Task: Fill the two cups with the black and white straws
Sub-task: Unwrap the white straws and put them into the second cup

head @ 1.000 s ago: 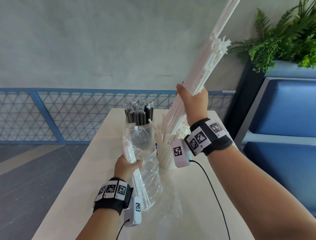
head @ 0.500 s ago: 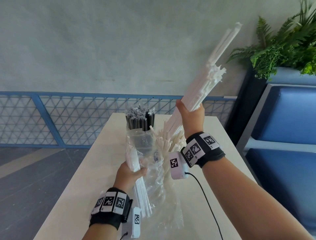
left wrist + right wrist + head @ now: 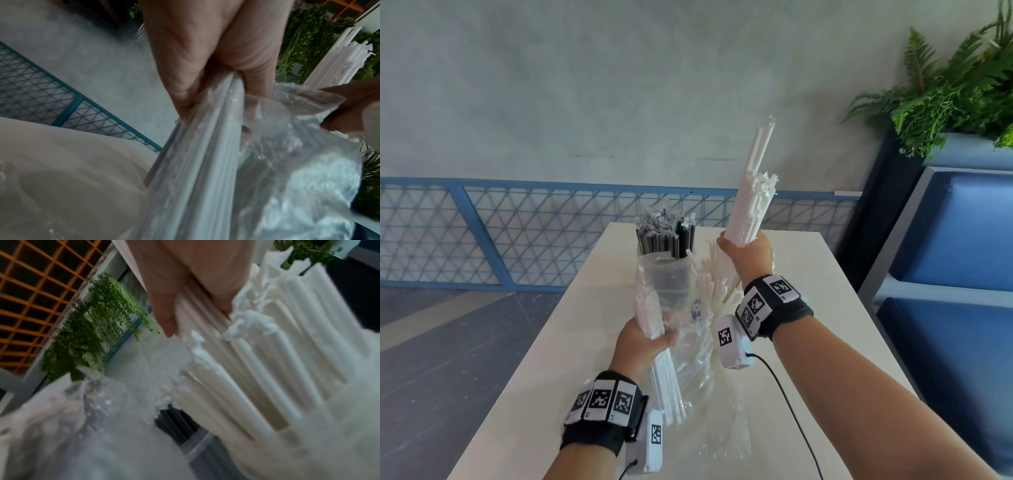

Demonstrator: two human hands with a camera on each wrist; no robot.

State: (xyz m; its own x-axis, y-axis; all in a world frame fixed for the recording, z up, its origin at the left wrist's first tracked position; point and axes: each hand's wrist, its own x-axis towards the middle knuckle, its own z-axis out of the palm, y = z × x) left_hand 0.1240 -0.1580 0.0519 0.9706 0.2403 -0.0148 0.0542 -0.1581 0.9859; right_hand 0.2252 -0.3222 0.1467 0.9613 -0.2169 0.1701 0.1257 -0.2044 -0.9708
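The bundle of long white paper-wrapped straws (image 3: 751,209) stood nearly upright, tilted a little to the right, above the far half of the pale bench (image 3: 825,308). The right hand (image 3: 746,255) gripped its lower part, fingers (image 3: 164,305) wrapped round the straws. Under that hand, more loose white straws (image 3: 717,284) fanned out of a cup that was mostly hidden behind them. Just to the left, at the bench's far edge, a clear cup (image 3: 197,449) held the upright black straws (image 3: 666,236) in their crinkled wrappers; in the right wrist view its rim showed below the dark bundle, though blurred.

Nearer the person, the left hand (image 3: 643,342) held a second bunch of white straws (image 3: 664,380) together with the crumpled clear plastic bag (image 3: 695,342), fingers (image 3: 205,56) closed over both. The bag sagged down to the bench between the two forearms.

Both wrists wore black bands with square black-and-white markers (image 3: 602,399) and small white camera units (image 3: 729,342). A blue mesh railing (image 3: 482,233) ran behind the bench, and a green fern (image 3: 945,85) sat above a blue padded seat (image 3: 955,233) on the right.
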